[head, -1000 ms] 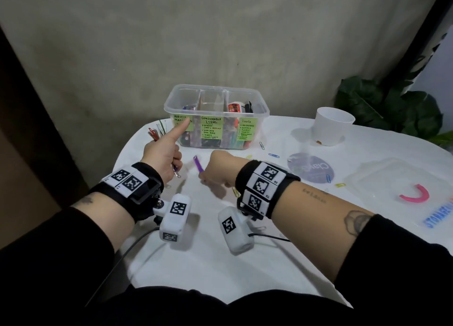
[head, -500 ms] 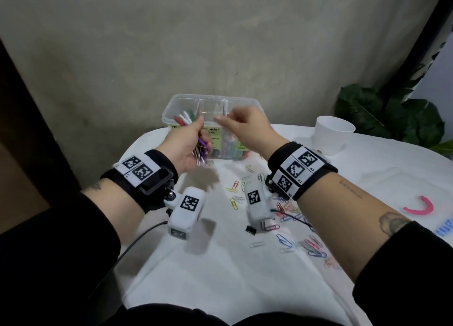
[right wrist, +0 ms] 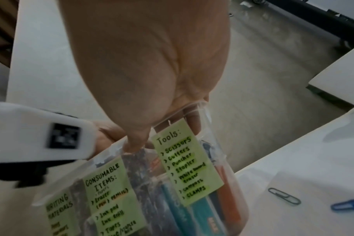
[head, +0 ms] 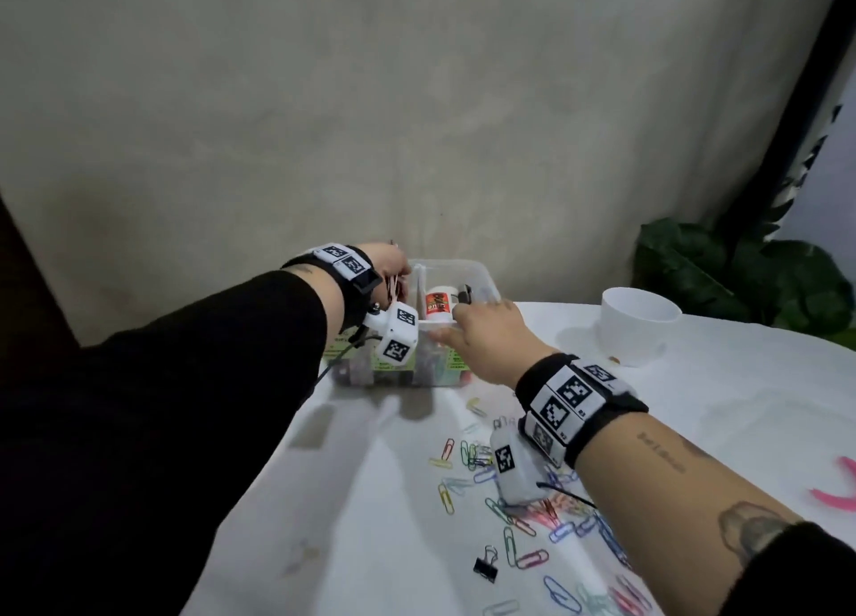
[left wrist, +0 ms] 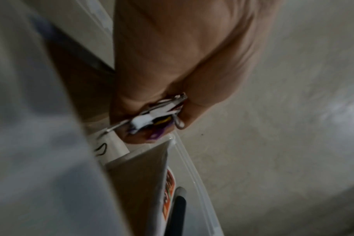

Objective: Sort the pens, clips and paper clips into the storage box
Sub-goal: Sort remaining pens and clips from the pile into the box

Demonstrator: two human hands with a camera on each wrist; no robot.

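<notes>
The clear storage box (head: pixel 484 276) stands at the table's far edge, with green labels (right wrist: pixel 187 161) on its front wall. My left hand (head: pixel 393 268) hovers over its left compartment and grips a bundle of pens (left wrist: pixel 156 115), metal clips showing between the fingers. My right hand (head: pixel 463 326) holds the box's front rim, thumb (right wrist: pixel 135 143) outside, fingers inside the wall. Several coloured paper clips (head: pixel 509 513) lie scattered on the white cloth under my right wrist. A black binder clip (head: pixel 486 564) lies nearer to me.
A glue bottle (head: pixel 437 307) stands in the box's right compartment. A white cup (head: pixel 639 323) sits right of the box, a leafy plant (head: pixel 741 282) behind it. A pink curved piece (head: pixel 833 490) lies at the far right. The wall is close behind the box.
My left hand has carried the bundle forward and over the box's left compartment. My right hand has dropped onto the box's front rim and taken hold of it.
</notes>
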